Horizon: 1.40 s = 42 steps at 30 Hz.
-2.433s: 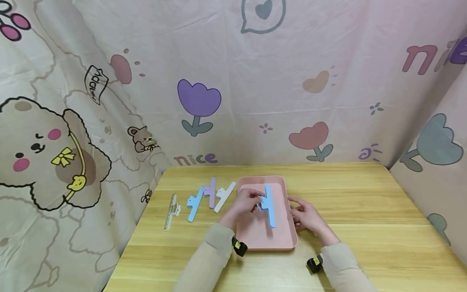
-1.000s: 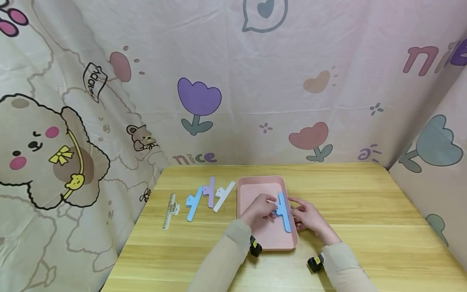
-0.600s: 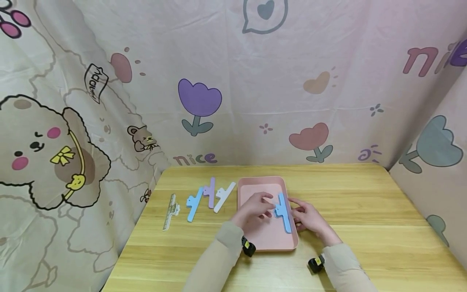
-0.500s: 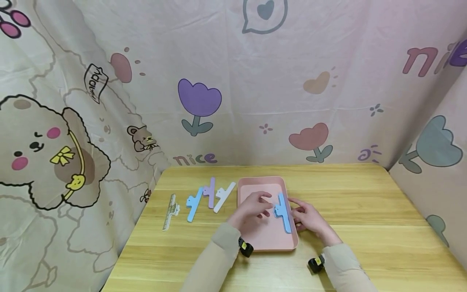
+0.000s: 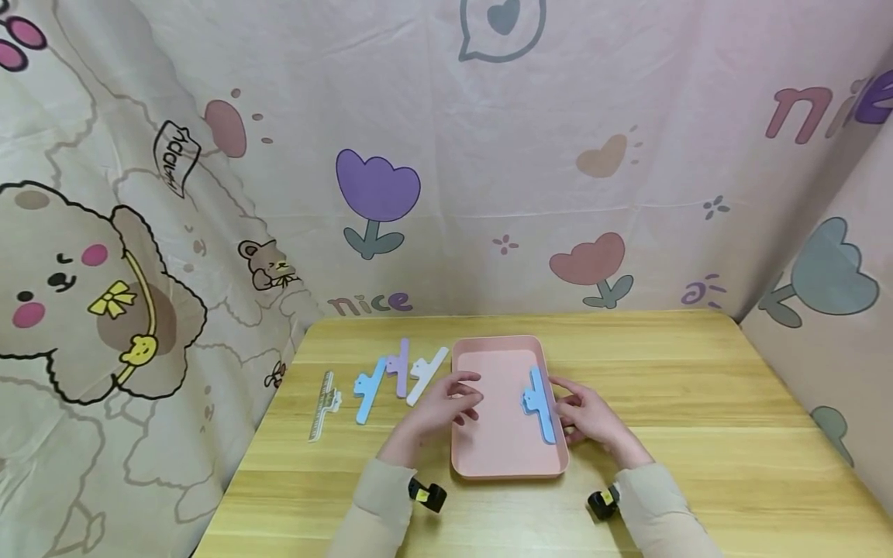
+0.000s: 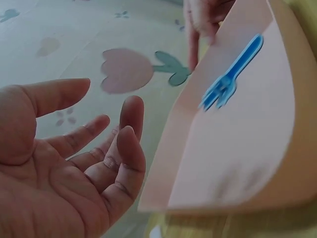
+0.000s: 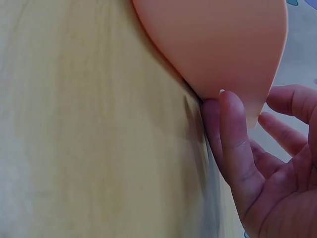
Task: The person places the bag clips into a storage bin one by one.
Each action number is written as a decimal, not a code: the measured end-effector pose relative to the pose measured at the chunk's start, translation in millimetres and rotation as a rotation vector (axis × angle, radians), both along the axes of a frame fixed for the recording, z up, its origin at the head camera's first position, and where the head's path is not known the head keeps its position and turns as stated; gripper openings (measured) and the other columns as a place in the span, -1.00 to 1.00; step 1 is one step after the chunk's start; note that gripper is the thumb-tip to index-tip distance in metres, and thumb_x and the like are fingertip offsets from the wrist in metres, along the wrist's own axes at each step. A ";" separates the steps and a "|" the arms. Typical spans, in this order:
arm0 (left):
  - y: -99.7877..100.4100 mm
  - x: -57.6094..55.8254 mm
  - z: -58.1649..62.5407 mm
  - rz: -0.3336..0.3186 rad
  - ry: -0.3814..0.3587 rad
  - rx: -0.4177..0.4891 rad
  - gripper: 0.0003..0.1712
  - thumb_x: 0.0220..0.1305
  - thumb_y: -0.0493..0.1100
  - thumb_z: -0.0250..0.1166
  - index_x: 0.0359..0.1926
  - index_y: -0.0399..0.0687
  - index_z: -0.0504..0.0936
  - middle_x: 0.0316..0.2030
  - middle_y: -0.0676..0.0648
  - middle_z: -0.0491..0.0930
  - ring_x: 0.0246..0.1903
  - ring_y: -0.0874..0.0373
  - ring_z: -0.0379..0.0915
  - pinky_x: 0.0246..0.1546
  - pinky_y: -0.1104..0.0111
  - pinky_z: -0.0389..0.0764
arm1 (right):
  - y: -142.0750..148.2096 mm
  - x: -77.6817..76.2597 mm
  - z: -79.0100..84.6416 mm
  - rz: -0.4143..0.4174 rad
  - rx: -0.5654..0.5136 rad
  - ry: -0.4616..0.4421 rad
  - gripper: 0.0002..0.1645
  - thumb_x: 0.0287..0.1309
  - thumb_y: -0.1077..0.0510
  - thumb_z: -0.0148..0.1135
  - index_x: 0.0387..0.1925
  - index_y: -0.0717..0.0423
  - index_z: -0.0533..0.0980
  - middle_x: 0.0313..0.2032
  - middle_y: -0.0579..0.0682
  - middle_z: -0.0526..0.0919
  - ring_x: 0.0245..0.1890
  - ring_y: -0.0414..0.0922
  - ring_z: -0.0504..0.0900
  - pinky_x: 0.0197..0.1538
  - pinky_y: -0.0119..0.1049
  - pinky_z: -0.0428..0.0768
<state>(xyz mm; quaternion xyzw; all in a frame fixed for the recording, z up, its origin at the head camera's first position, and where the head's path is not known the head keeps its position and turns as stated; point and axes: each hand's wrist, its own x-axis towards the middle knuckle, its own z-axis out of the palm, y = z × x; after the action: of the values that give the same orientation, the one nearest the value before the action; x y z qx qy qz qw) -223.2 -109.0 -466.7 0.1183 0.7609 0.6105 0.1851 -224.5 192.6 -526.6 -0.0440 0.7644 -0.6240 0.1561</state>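
A light blue long-bar plastic clip (image 5: 541, 415) lies inside the pink tray (image 5: 495, 449), along its right wall; it also shows blue in the left wrist view (image 6: 233, 74). My left hand (image 5: 441, 404) hovers over the tray's left rim with nothing in it, fingers spread and loosely bent, palm bare in the left wrist view. At the tray's right side my right hand (image 5: 591, 415) rests its fingers (image 7: 233, 124) against the outer wall, one fingertip up by the rim in the right wrist view.
Left of the tray lie more long clips on the wooden table (image 5: 670, 387): a white one (image 5: 427, 376), a purple one (image 5: 402, 368), a light blue one (image 5: 371, 390) and a transparent one (image 5: 324, 407). A printed cloth (image 5: 474, 178) hangs behind the table.
My left hand carried the blue clip rightward in the tray, let go of it by the right wall, then drew back left to the left rim. My right hand stayed at the tray's side.
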 end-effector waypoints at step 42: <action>-165.7 10.6 -15.6 0.573 -0.013 0.024 -0.45 0.43 -0.25 0.16 0.38 -0.16 0.28 0.12 -0.29 0.42 -0.33 0.11 0.54 -0.44 0.41 0.47 | -1.3 -0.1 -4.9 -0.034 -0.019 -0.023 -0.31 0.36 0.30 0.03 0.48 0.10 0.15 -0.07 0.31 0.55 -0.35 0.03 0.66 -0.41 -0.06 0.69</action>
<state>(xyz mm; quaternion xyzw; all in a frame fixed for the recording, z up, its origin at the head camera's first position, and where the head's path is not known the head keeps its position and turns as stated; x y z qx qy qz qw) -212.6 -274.6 -482.2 -0.1033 0.7549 0.6476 0.0082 -224.6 191.3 -531.5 -0.0254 0.7572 -0.6343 0.1537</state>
